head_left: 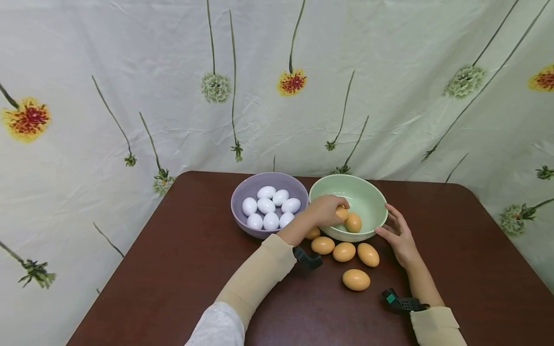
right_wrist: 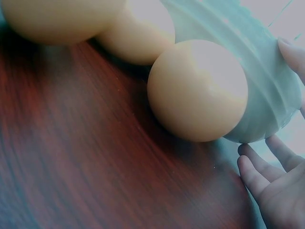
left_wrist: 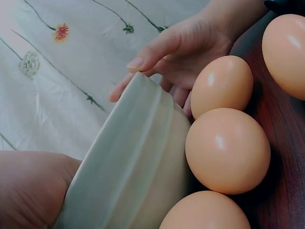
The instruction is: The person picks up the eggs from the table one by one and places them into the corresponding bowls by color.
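My left hand [head_left: 325,210] reaches over the near left rim of a light green bowl [head_left: 370,199] and grips a brown egg [head_left: 342,213] inside it. Touching that egg, another brown egg [head_left: 353,223] lies in the bowl. My right hand [head_left: 402,242] holds the bowl's right side, its thumb at the rim and its fingers [right_wrist: 252,176] against the outer wall. Several brown eggs [head_left: 344,252] lie on the table in front of the bowl; one egg [head_left: 356,279] sits nearer to me. In the left wrist view the bowl wall [left_wrist: 133,143] hides the left fingertips.
A purple bowl [head_left: 239,211] with several white eggs [head_left: 266,205] stands left of the green bowl. Both are near the far edge of the dark brown table [head_left: 182,269]. Behind it hangs a white curtain [head_left: 259,120] with a flower print.
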{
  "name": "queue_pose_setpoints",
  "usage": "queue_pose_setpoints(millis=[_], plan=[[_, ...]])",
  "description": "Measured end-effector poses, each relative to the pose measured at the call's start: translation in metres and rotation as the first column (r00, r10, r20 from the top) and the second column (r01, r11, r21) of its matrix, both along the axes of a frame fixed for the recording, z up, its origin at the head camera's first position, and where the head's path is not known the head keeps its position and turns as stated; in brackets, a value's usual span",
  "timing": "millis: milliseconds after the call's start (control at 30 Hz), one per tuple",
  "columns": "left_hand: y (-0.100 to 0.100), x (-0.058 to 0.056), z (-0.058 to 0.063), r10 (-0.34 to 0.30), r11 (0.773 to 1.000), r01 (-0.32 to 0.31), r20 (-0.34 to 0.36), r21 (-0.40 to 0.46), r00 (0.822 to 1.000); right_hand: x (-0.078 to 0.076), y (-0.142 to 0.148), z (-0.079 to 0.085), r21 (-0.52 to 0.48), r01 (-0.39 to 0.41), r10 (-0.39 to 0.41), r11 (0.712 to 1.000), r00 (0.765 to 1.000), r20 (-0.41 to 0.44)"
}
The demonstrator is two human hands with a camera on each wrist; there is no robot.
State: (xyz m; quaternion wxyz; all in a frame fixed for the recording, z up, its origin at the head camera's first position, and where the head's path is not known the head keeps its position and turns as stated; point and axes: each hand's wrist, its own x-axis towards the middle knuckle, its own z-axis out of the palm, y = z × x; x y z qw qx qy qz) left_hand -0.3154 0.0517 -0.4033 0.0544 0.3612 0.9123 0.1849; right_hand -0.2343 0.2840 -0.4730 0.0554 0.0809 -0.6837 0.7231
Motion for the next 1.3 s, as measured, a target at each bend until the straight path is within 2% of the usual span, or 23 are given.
queue_pose_setpoints(millis=[300,567,800,1067,1300], plan=[[0.008,-0.005,-0.001,-0.045,0.999,0.046,0.094,-0.011,0.995,0.000,0.000,0.000,-0.002,-0.006,0.006,1.000,1.000,-0.003],[0.014,-0.007,0.001,-0.020,0.995,0.036,0.166,-0.092,0.986,-0.001,0.001,0.000,-0.005,-0.001,0.001,1.000,1.000,-0.005],[0.015,-0.006,0.001,-0.010,0.994,0.029,0.173,-0.109,0.985,-0.001,0.000,-0.001,-0.006,-0.002,0.002,1.000,1.000,-0.005],[0.017,-0.009,-0.005,-0.018,0.997,0.031,0.174,-0.074,0.985,0.000,0.001,0.000,-0.002,0.000,0.000,1.000,1.000,0.004],[0.016,-0.008,-0.004,-0.009,0.998,0.020,0.198,-0.055,0.980,0.000,0.000,0.000,0.007,0.003,-0.003,1.000,1.000,0.011]])
